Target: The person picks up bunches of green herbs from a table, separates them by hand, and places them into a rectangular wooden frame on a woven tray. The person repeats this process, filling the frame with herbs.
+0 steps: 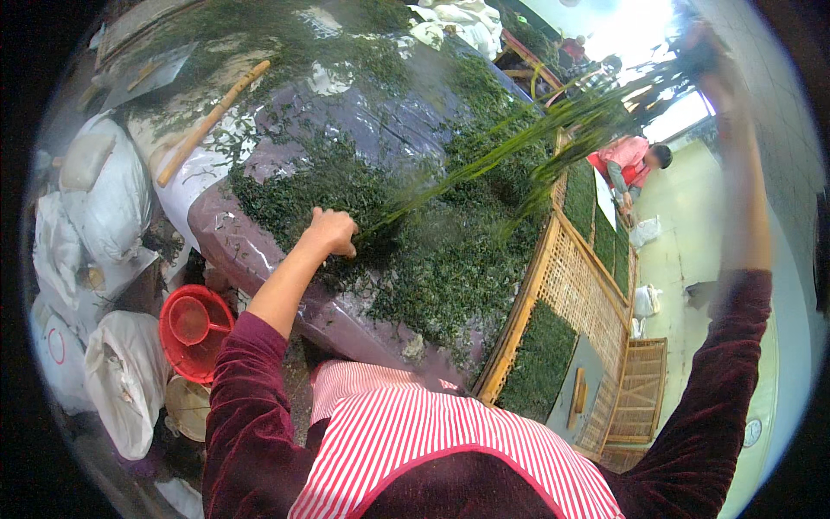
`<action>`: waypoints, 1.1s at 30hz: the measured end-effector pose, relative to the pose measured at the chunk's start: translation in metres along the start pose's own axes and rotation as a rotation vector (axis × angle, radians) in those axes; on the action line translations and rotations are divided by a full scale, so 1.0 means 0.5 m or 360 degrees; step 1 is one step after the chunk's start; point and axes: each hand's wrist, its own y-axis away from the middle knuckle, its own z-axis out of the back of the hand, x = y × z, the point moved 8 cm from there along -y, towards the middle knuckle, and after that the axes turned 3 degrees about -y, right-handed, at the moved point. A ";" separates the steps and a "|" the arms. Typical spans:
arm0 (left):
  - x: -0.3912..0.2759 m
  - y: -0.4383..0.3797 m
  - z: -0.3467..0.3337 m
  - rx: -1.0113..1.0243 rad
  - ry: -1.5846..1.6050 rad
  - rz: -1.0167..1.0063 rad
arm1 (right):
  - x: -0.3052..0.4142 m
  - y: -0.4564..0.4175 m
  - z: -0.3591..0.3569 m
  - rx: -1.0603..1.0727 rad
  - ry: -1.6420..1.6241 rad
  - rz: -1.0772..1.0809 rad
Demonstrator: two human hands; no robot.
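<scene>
My left hand [332, 231] rests low at the near left edge of a spread heap of dark green seaweed [441, 266], its fingers bent down against the strands; whether it grips any cannot be told. Raised high at the upper right, my right hand [703, 55] is blurred, with stringy green strands [551, 126] stretched from near it down towards the heap. The heap lies on a table covered in purple plastic sheeting [217, 224]. A woven bamboo tray [583, 272] to the right bears flat green sheets [538, 363] and a grey board with a wooden handle [577, 396].
A wooden rod [211, 126] lies on the table's left part. White sacks [107, 194] and a red plastic basin [194, 360] with a red scoop stand at the left. Another person [626, 162] works beyond the tray. A bamboo rack [639, 383] stands at right.
</scene>
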 end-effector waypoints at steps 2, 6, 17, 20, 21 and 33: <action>-0.043 0.001 0.105 -0.0206 0.0052 -0.0168 | -0.057 0.009 -0.008 0.0038 -0.0074 -0.0091; -0.178 0.059 0.375 -0.1108 0.0967 -0.0715 | -0.217 0.054 -0.056 0.0256 -0.0494 -0.0349; -0.364 -0.071 0.305 -0.0780 0.1495 -0.0702 | -0.406 0.172 -0.064 -0.0308 -0.0280 -0.0294; -0.308 -0.100 0.142 -0.0560 0.1364 -0.0507 | -0.387 0.189 -0.020 -0.0393 -0.0388 -0.0157; -0.285 -0.099 0.101 -0.0538 0.1348 -0.0525 | -0.377 0.191 -0.013 -0.0332 -0.0469 -0.0099; -0.388 -0.041 0.314 -0.0781 0.1673 -0.1038 | -0.463 0.221 -0.039 -0.0337 -0.0716 -0.0215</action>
